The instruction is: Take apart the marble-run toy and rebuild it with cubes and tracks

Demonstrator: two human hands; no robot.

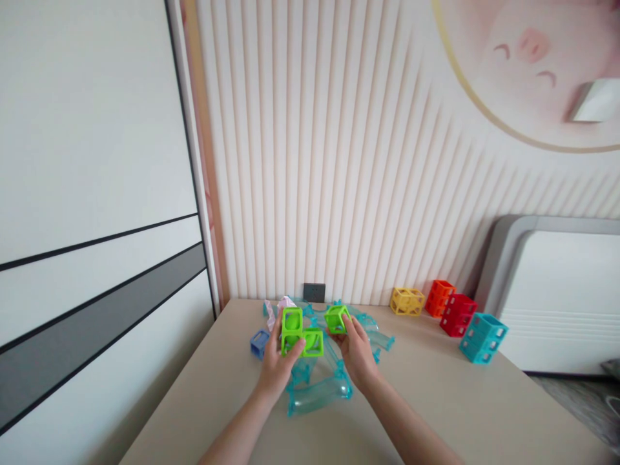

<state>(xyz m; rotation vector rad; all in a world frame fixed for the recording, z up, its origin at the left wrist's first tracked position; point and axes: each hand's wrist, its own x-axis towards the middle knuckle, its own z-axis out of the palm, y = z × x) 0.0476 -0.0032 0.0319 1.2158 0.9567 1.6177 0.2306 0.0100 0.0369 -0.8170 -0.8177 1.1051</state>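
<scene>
My left hand [279, 363] is closed around an L-shaped group of joined green cube blocks [292, 320], with the thumb across its front. Between the fingers and thumb of my right hand [357, 354] is a single green cube block [335, 318], apart from the group and to its right. Both hands are above the table. Beneath and behind them lie several clear teal tube pieces [320, 394], partly hidden by the hands and blocks. Left of my left hand, a blue cube block [259, 343] rests on the table, next to a crumpled pale pink piece [285, 302].
Along the table's [402, 400] right side stand yellow blocks [407, 301], orange blocks [440, 298], red blocks [458, 315] and teal blocks [483, 338]. A ribbed wall [310, 161] with a dark socket [314, 292] rises behind. A white cabinet [97, 129] borders the left.
</scene>
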